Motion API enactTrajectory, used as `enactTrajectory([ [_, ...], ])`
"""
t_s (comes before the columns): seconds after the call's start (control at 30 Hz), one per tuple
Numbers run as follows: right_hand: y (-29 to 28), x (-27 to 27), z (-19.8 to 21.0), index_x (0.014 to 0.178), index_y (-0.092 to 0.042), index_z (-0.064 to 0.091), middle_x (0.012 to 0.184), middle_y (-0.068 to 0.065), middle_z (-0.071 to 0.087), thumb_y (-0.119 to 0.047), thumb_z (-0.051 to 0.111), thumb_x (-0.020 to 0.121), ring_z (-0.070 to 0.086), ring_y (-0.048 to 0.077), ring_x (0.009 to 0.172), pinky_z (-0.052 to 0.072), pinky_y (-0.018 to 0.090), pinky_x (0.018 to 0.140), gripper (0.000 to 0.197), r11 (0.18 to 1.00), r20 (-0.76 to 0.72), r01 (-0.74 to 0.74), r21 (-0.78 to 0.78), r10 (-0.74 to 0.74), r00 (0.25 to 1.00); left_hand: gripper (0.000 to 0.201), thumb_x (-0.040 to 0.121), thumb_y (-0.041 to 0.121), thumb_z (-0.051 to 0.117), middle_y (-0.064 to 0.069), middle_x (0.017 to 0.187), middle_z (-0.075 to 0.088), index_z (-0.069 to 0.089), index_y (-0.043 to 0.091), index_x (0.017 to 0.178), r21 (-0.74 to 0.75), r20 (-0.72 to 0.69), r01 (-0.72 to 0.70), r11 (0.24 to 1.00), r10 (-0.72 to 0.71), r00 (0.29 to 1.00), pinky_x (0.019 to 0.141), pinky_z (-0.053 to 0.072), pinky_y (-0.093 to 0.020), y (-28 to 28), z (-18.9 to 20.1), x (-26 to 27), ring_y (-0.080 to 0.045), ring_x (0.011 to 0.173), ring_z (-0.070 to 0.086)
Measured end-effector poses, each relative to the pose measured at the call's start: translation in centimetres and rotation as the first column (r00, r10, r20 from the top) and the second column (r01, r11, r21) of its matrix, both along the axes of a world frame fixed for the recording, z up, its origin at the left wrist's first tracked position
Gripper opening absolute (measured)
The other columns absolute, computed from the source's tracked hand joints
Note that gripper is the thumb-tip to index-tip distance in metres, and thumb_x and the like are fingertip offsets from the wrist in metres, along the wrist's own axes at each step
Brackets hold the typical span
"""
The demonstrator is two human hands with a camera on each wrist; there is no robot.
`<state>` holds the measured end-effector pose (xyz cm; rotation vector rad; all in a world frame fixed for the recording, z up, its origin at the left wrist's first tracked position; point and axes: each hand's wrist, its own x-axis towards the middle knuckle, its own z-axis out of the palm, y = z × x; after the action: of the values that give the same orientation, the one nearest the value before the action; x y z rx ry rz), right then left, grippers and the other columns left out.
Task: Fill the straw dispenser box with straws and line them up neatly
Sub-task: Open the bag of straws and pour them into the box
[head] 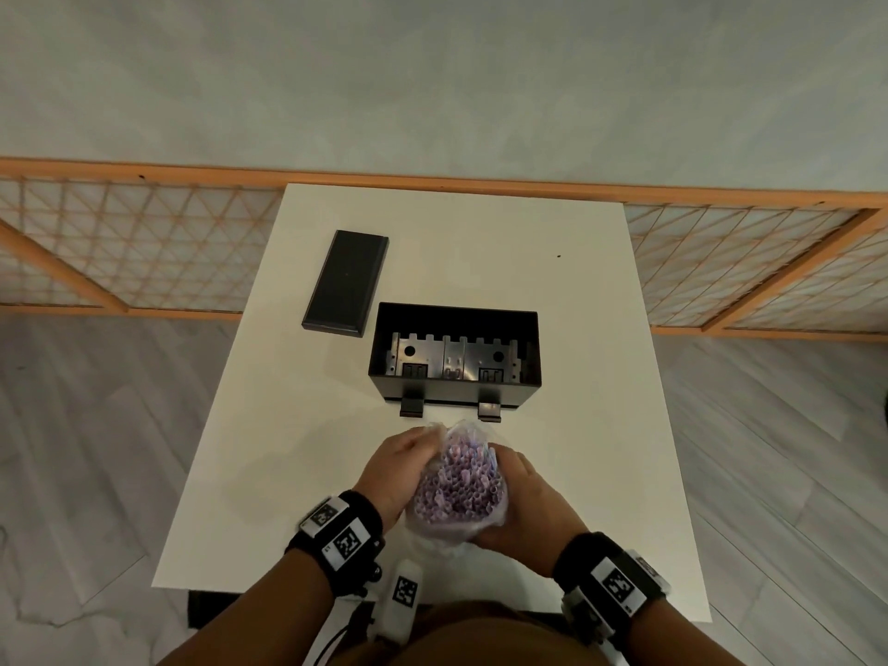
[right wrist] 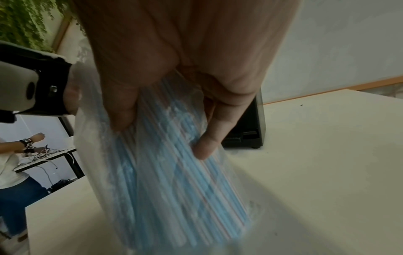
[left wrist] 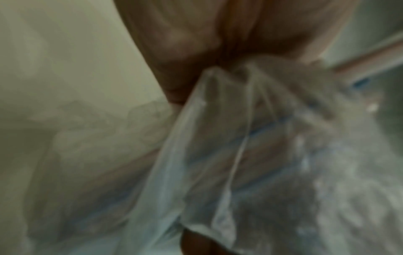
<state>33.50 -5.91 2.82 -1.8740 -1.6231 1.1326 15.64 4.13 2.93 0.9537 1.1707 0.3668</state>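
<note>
The right hand (head: 521, 502) grasps a clear plastic bag (head: 444, 523) full of straws (head: 456, 487); in the right wrist view its fingers (right wrist: 207, 138) and thumb are curled around the bundle through the plastic. The left hand (head: 396, 466) pinches the loose upper edge of the bag between thumb and fingers, and in the left wrist view the crumpled plastic (left wrist: 218, 138) comes out from this pinch, though that picture is blurred. The bag stands almost upright over the near part of the white table (head: 269, 425), with the open ends of the straws turned up to the head camera. The straws look purple from above and blue with thin red lines from the side.

Just behind the bag stands the black dispenser box (head: 454, 358), open on top, with a metal part inside and no straws visible in it. Two small black tabs stick out from its front side. Its black lid (head: 346, 283) lies flat on the table, to the left of the box and a little further back, apart from it. In the right wrist view another person (right wrist: 13, 172) stands at a second table in the background.
</note>
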Motion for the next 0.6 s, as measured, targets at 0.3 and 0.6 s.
enactTrajectory([
  [0.3, -1.0, -0.5, -1.4, 0.132, -0.028, 0.055, 0.125, -0.011, 0.052, -0.06, 0.08, 0.073, 0.047, 0.003, 0.116, 0.046, 0.02, 0.102, 0.072, 0.999, 0.082, -0.029, 0.029, 0.027, 0.996, 0.019, 0.095, 0.025, 0.059, -0.018, 0.102, 0.077, 0.073, 0.012, 0.097, -0.116, -0.152, -0.191, 0.975, 0.173, 0.973, 0.092, 0.058, -0.046, 1.2, -1.9, 0.6, -0.031, 0.095, 0.074],
  [0.6, -0.7, 1.0, -2.7, 0.106, -0.03, 0.067, 0.096, -0.02, 0.061, -0.053, 0.068, 0.08, 0.058, -0.012, 0.089, 0.048, 0.01, 0.075, 0.035, 0.972, -0.029, 0.233, -0.038, -0.234, 0.972, 0.045, 0.094, 0.003, 0.049, 0.004, 0.119, 0.072, 0.059, 0.039, 0.119, 0.261, -0.37, 0.42, 0.869, -0.312, 0.875, 0.085, 0.058, -0.032, -1.0, -2.2, -3.5, -0.014, 0.102, 0.07],
])
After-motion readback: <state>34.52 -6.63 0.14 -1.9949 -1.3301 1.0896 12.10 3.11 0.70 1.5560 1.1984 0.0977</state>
